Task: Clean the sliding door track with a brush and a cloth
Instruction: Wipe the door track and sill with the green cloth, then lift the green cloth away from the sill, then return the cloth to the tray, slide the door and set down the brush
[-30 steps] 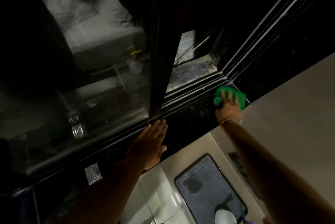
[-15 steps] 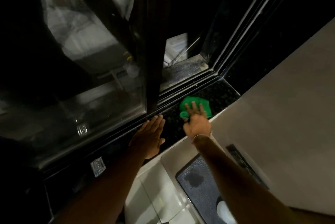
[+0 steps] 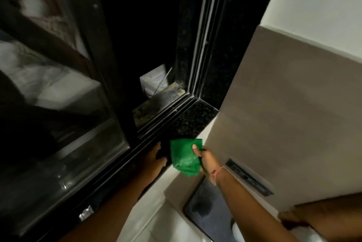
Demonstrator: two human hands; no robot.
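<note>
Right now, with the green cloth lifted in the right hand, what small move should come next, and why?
Probably lower the green cloth back onto the black granite sill and wipe toward the door track. The right hand holds it off the surface, while the left hand rests on the sill edge.

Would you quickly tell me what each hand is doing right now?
Left hand: open, flat on the dark sill, holding nothing.
Right hand: closed on the green cloth, lifted off the sill.

Dim rm; beige wall at right, pale floor tiles, dark mat, black beyond glass.
</note>
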